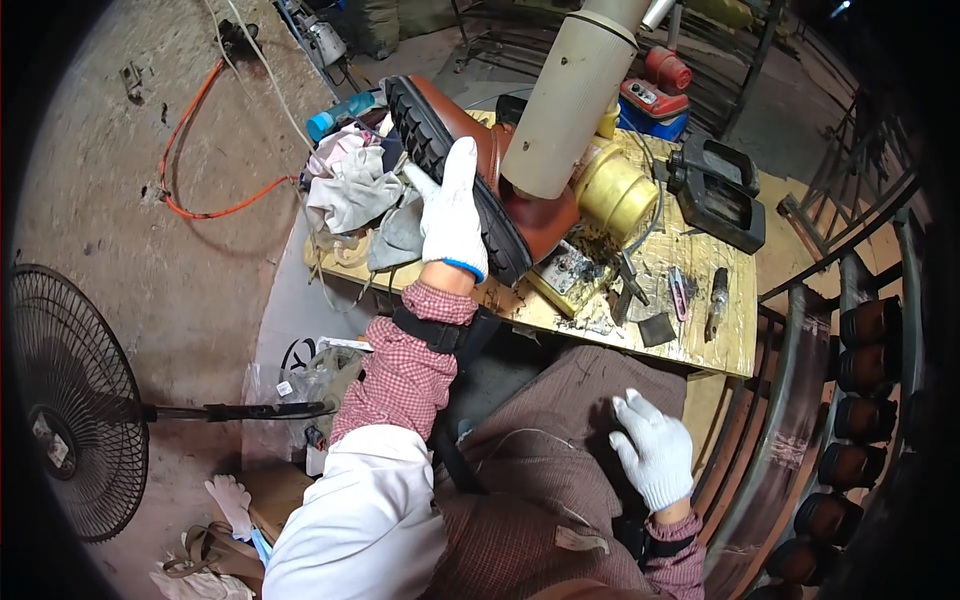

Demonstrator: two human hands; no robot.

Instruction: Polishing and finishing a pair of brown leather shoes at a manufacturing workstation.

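My left hand (455,215), in a white knit glove with a blue cuff edge, is on the black treaded sole of a brown leather boot (456,112). One gloved digit lies straight along the sole; the other fingers are largely hidden. A pale narrow piece juts left beside the hand; I cannot tell whether it is a glove finger or a held thing. The boot lies tilted, sole leftward, partly behind a thick grey pipe (572,100). Gloved too, my right hand (652,450) hovers near my lap, holding nothing, its fingers apart and slightly bent.
On the yellow-covered table (735,325) lie pliers (630,285), a pink-handled cutter (679,295), a dark-handled tool (717,303), black plastic frames (720,205) and rags (350,185). A yellow cylinder (615,190) adjoins the pipe. Left stands a black fan (80,400); right, a rack (790,400) with brown boots.
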